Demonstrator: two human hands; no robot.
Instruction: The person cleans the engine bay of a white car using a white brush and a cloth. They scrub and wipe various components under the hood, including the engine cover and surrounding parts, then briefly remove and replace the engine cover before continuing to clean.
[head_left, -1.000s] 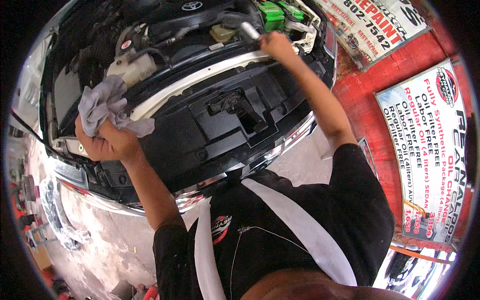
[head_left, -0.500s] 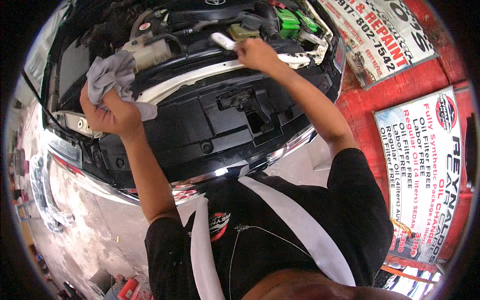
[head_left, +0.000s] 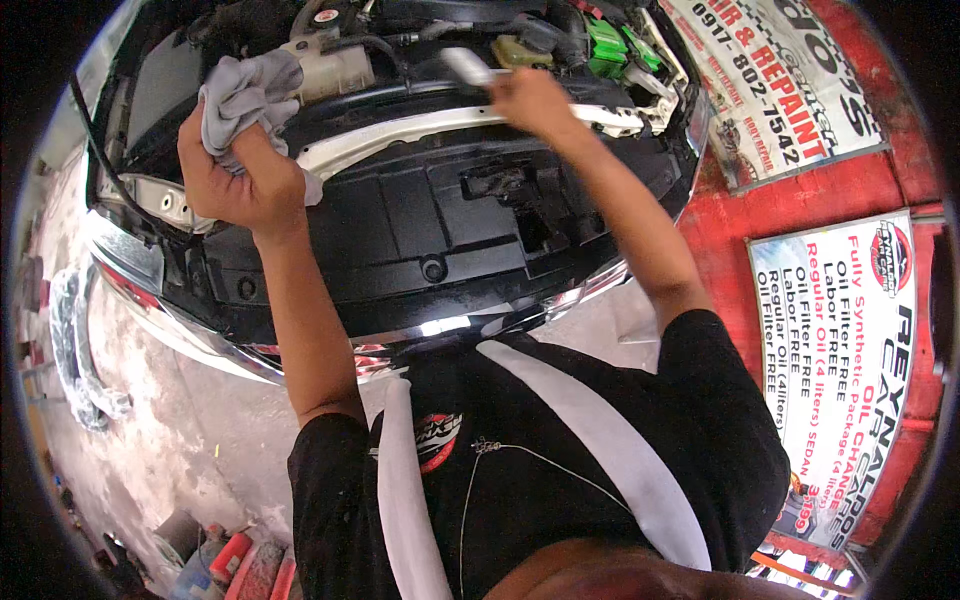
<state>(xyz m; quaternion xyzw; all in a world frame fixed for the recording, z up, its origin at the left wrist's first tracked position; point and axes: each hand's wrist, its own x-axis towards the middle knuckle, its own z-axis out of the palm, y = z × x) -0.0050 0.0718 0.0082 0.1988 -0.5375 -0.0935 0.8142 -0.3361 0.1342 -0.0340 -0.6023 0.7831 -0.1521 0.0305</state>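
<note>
A crumpled grey cloth (head_left: pixel 245 95) is bunched in my left hand (head_left: pixel 245 185), which is closed on it over the left front of an open engine bay. Part of the cloth hangs down beside my wrist. My right hand (head_left: pixel 535 100) grips a white, oblong tool (head_left: pixel 468 66) near the middle of the bay. Motion blurs the tool, and its kind cannot be made out; its gripped end is hidden by my fingers. Beneath my hands runs the white front crossbar (head_left: pixel 400 127). A translucent whitish reservoir (head_left: pixel 335 75) stands just right of the cloth.
The black plastic front cover (head_left: pixel 390 220) lies nearest me, with a dark opening (head_left: pixel 540 225) at its right. A green box (head_left: pixel 607 48) sits at the bay's far right. A thin black rod (head_left: pixel 98 140) rises at left. Printed banners (head_left: pixel 830 370) hang on a red wall.
The car appears slightly higher and farther right in view. My right hand and the white tool have shifted, with more blur. My left hand still grips the cloth, now nearer the reservoir.
</note>
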